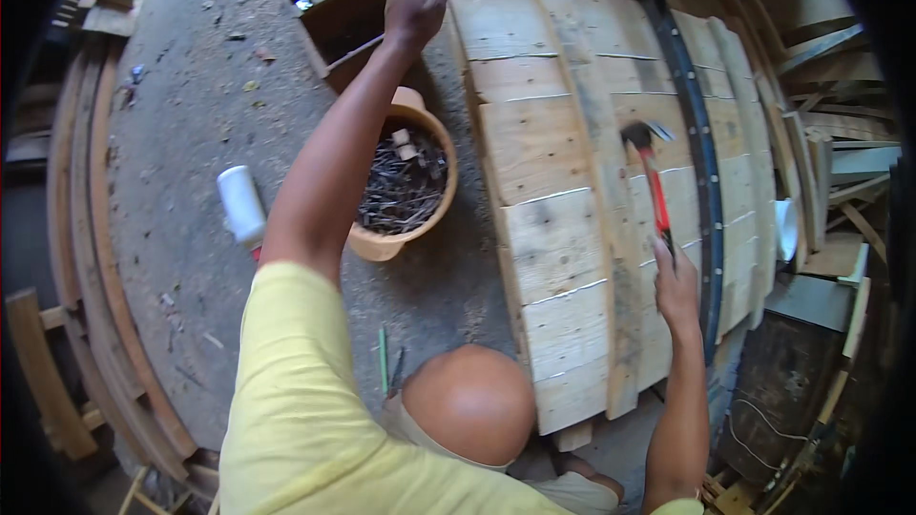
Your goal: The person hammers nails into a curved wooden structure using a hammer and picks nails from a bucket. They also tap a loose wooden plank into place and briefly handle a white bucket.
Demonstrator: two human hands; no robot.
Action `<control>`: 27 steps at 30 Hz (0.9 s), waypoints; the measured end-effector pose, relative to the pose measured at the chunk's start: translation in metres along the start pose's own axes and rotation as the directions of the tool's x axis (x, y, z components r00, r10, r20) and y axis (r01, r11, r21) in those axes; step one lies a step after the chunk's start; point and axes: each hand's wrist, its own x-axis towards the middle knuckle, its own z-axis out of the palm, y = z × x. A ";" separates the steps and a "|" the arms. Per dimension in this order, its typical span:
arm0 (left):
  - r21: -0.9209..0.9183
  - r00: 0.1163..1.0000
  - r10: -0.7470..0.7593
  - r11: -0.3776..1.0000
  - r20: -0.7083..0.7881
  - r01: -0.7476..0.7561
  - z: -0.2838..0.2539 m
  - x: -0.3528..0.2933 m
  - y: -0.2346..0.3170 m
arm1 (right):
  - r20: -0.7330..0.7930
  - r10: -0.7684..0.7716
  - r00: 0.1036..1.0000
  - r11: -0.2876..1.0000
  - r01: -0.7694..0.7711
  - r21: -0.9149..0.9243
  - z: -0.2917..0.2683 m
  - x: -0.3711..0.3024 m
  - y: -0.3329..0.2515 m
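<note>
My right hand (pixel 676 286) grips a claw hammer (pixel 658 193) by the black end of its red handle. The hammer's head is over the wooden panel (pixel 549 157), slightly blurred. This panel is made of pale boards with white lines at the joints and a long wooden strip (pixel 593 124) running along it. Out past the panel's far left corner, my left hand (pixel 418 5) is raised with its fingers loosely bent and apart, with nothing visible in it. It is nearest to a wooden toolbox (pixel 329 24). Under my left forearm stands an orange-tan tub (pixel 450 172) full of nails (pixel 405 191) with small wood blocks.
A dark metal bar (pixel 701 153) with light dots lies along the panel's right part. On the concrete floor (pixel 191 229) lies a white bottle (pixel 241 205). Long timbers (pixel 95 229) line the left; scrap wood (pixel 840 162) is piled at right. My knee (pixel 468 401) is close to the panel.
</note>
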 end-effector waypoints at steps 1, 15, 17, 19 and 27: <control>0.008 0.999 0.046 0.999 -0.001 -0.046 -0.031 -0.017 0.019 | -0.006 0.120 0.993 0.990 -0.119 0.074 -0.001 -0.025 0.013; 0.362 0.794 -0.199 0.932 0.575 -0.029 -0.145 -0.210 0.102 | -0.276 -0.006 0.961 0.975 -0.056 -0.214 0.037 -0.093 0.043; 0.429 0.720 -0.194 0.889 0.667 -0.158 -0.137 -0.211 0.100 | -0.286 -0.013 0.958 0.974 -0.053 -0.220 0.039 -0.093 0.038; 0.474 0.617 -0.223 0.835 0.755 -0.278 -0.130 -0.213 0.092 | -0.292 -0.014 0.956 0.972 -0.055 -0.228 0.041 -0.094 0.036; 0.400 0.757 -0.197 0.912 0.623 -0.092 -0.147 -0.208 0.079 | -0.310 -0.038 0.950 0.966 -0.045 -0.255 0.043 -0.094 0.034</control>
